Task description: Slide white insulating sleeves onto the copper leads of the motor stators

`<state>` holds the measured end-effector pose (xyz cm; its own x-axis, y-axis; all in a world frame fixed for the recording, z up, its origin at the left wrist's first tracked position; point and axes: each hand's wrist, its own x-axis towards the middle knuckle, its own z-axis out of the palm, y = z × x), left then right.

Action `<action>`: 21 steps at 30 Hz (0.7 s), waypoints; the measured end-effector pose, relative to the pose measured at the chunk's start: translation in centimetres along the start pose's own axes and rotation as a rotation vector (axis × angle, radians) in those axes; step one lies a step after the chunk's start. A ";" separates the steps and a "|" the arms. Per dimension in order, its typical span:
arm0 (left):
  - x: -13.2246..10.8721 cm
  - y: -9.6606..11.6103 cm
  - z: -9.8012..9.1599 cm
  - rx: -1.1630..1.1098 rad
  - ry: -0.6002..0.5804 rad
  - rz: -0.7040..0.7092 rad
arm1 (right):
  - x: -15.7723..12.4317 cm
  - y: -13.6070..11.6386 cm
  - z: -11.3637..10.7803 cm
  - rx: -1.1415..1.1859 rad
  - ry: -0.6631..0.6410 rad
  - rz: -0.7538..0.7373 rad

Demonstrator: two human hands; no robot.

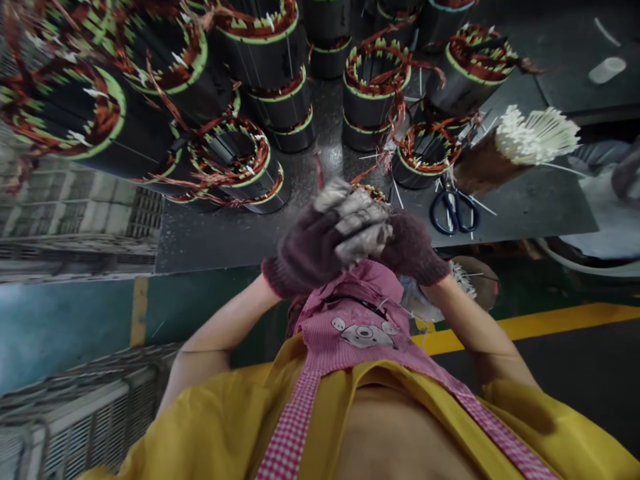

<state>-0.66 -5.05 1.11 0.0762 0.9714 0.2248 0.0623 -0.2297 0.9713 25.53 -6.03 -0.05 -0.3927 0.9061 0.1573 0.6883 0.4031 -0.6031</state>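
My left hand (330,233), in a dark glove with worn grey fingers, is closed in front of me near the table's front edge. Its fingers are bent and pressed together, slightly blurred, and what they hold is hidden. Against it on the right is my right hand (407,245) in a matching glove, its fingers out of sight behind the left one. Just beyond both hands, part of a motor stator's copper winding (371,192) with green insulation shows; the hands cover the rest. A reddish wire end (319,172) sticks up beside my left fingers.
Several wound stators (377,100) stand across the dark table (200,240), some stacked. Right of my hands lie blue-handled scissors (454,212), and a brown container of white cable ties (500,150). Slatted crates (80,207) stand to the left. A white cylinder (607,69) lies far right.
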 end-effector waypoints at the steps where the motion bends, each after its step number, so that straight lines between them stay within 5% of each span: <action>1: 0.2 -0.3 0.5 0.056 -0.053 0.044 | 0.1 0.1 -0.3 0.009 -0.018 -0.003; 8: 3.4 -3.3 3.9 0.550 -0.541 0.567 | 1.2 0.4 -1.4 -0.087 -0.005 0.051; 16: 2.4 -5.3 3.6 0.603 -0.421 0.710 | 0.2 1.0 1.2 0.059 0.183 0.001; 21: 1.7 -5.1 3.1 0.641 -0.355 0.764 | -1.9 2.9 1.5 0.103 0.291 -0.165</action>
<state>2.22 -2.38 -3.66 0.5966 0.5064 0.6225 0.3807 -0.8615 0.3359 27.35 -6.77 -3.30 -0.2932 0.8344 0.4667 0.5590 0.5457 -0.6243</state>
